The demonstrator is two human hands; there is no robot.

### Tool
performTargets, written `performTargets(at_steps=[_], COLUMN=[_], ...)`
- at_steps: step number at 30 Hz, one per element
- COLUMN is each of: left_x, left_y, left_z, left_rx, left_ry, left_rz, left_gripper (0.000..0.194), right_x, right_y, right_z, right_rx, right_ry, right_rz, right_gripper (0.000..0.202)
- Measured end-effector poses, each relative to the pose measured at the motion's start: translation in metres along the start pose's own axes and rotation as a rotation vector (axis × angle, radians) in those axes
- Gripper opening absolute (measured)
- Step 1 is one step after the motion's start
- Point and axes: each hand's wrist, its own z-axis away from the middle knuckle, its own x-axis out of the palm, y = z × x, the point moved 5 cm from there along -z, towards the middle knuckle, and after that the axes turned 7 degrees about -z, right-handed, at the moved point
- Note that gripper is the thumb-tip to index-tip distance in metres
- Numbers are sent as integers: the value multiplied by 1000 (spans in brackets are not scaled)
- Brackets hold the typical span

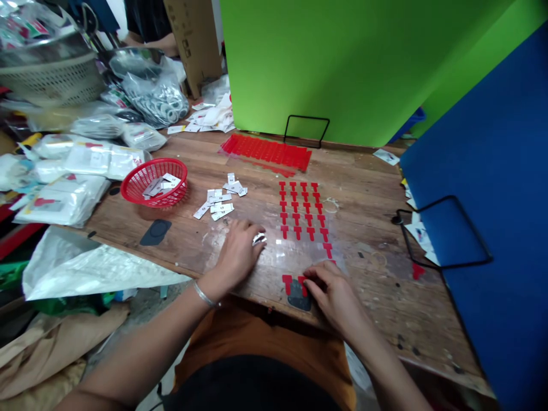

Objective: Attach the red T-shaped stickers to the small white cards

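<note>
Several small red T-shaped pieces (295, 219) lie in rows on a clear sheet over the wooden table. Near the front edge, my right hand (336, 291) has its thumb and fingers pinched on a red T-shaped piece (302, 285). Just left of it, another red T-shaped piece (286, 283) rests on a dark patch. My left hand (237, 251) is curled round small white labels (259, 238), partly hidden under its fingers. Beyond that hand lies a loose group of white printed labels (220, 202).
A red basket (135, 185) with white labels stands at the left. Red strips (268, 153) lie by the green panel (342, 68). Black wire frames (445, 265) stand against the panels. Plastic-wrapped packs (64, 197) and bags crowd the far left; a person's arm (166, 44) shows behind.
</note>
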Motion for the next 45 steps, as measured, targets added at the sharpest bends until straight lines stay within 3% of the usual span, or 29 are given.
performTargets(at_steps=[4,6,14,17,25,29,31,34,37,40,45], left_x=[21,29,36,35,37,35,31,19,7,6,9], left_y=[37,47,48,48,49,50,48,28,-2,-23,-29], left_z=[28,38,44,43,42,42,39,25,11,5,5], left_rx=[130,131,177,196,207,193,185,78,-67,-122,-155], left_ry=[-153,-209,-236,-250,-241,-234,-247,-177,-37,-19,-15], left_rz=[247,305,334,311,265,288,340,335,146,9,93], left_gripper=[20,25,40,41,44,45,42,25,16,19,13], right_x=[2,1,4,2,-20,-31,-31,-22,-7,7,19], right_y=[1,1,0,1,9,24,24,16,7,2,-4], right_z=[-8,-10,7,8,10,13,11,6,1,-3,-10], right_rx=[27,38,-151,-152,146,377,408,414,418,422,380], right_ry=[-87,-99,35,61,-3,194,281,289,255,247,264], right_rz=[102,143,52,-1,-407,-671,-739,-765,-792,-817,-811], right_gripper=[12,11,20,17,16,25,31,36,37,37,32])
